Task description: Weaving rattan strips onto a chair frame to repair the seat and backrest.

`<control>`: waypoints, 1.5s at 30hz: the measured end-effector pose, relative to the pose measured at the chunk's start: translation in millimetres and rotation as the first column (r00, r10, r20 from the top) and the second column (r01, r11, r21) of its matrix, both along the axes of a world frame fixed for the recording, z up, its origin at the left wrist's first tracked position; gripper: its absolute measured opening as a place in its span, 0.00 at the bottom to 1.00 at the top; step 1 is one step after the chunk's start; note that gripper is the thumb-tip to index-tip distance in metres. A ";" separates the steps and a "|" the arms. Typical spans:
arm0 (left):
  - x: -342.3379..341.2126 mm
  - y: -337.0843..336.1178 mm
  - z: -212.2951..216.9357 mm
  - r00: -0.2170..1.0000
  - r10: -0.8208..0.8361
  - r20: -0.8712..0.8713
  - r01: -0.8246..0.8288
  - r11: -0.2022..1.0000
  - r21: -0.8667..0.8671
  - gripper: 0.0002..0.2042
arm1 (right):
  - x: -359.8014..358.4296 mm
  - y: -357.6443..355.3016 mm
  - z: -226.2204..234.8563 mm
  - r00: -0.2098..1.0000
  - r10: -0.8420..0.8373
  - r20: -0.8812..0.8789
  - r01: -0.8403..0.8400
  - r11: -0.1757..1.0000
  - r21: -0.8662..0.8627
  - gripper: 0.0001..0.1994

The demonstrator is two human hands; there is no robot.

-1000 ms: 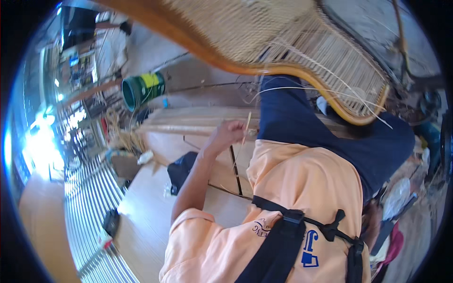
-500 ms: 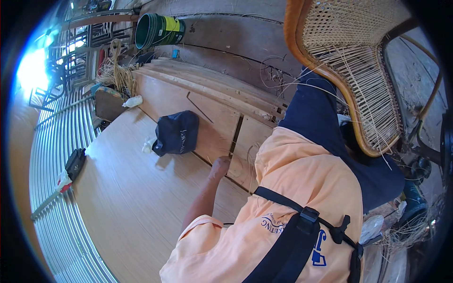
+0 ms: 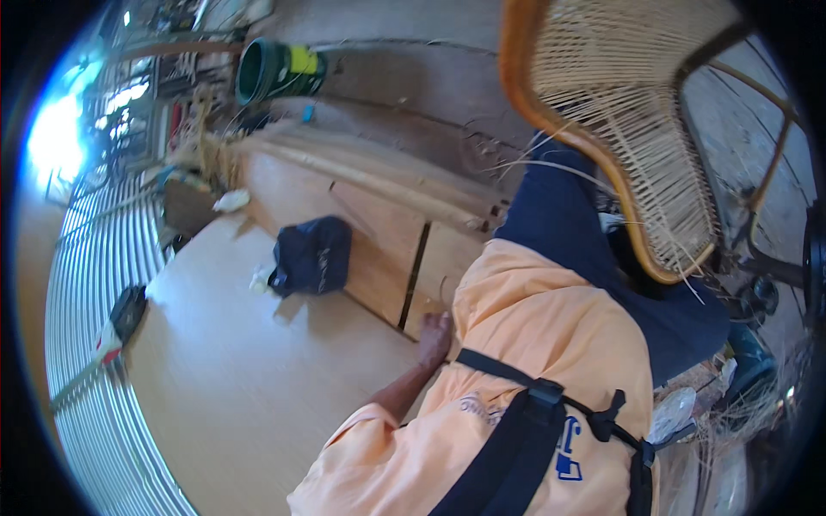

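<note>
My left hand (image 3: 436,335) is low over the wooden boards, close beside my peach shirt (image 3: 533,318). Its fingers look curled and closed; blur hides whatever may be in them. Near it a thin strand curves over a pale plywood panel (image 3: 447,262). My right hand is out of sight. At the upper right, a chair with an orange-brown curved frame (image 3: 621,185) leans over my dark-trousered legs. Woven cane (image 3: 594,82) covers its far part, while looser parallel strands (image 3: 667,172) span the nearer part, with several ends sticking out past the frame.
A dark blue bag (image 3: 314,255) sits on the board to the left. Beyond it are stacked planks (image 3: 370,176), a green bucket (image 3: 280,72) and a bundle of strands (image 3: 211,155). Corrugated metal (image 3: 99,344) borders the far left. Tangled fibres (image 3: 766,400) lie at the right.
My left hand has moved right and nearer to my body, from the gap between the boards to beside my shirt. The whole view has shifted slightly and is blurrier.
</note>
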State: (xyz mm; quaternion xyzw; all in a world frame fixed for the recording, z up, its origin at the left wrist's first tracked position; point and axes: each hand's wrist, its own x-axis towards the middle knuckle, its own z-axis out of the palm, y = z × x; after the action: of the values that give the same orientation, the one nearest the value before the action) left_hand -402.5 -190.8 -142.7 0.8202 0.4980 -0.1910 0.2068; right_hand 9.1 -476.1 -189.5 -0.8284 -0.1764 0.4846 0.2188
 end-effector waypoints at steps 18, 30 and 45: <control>415.4 170.9 28.2 0.493 -0.840 0.226 0.759 0.543 0.360 0.16 | -115.1 -18.5 72.9 0.729 -0.510 0.456 0.627 0.764 -0.149 0.23; 436.7 137.5 34.2 0.768 -0.399 0.500 0.613 0.682 -0.398 0.10 | -79.9 -73.5 66.4 0.114 -0.823 0.557 0.962 0.231 0.144 0.10; 465.3 16.2 212.9 0.558 -0.367 0.744 0.801 0.005 -0.598 0.06 | -72.6 -61.4 55.1 0.459 -0.502 0.733 0.780 0.623 -0.062 0.19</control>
State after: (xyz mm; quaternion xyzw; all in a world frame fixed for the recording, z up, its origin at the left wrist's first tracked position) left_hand 62.8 -174.5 70.2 0.6937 -0.1588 -0.3389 0.6154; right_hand -63.4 -537.5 -134.4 -0.9687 0.1931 0.0642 0.1420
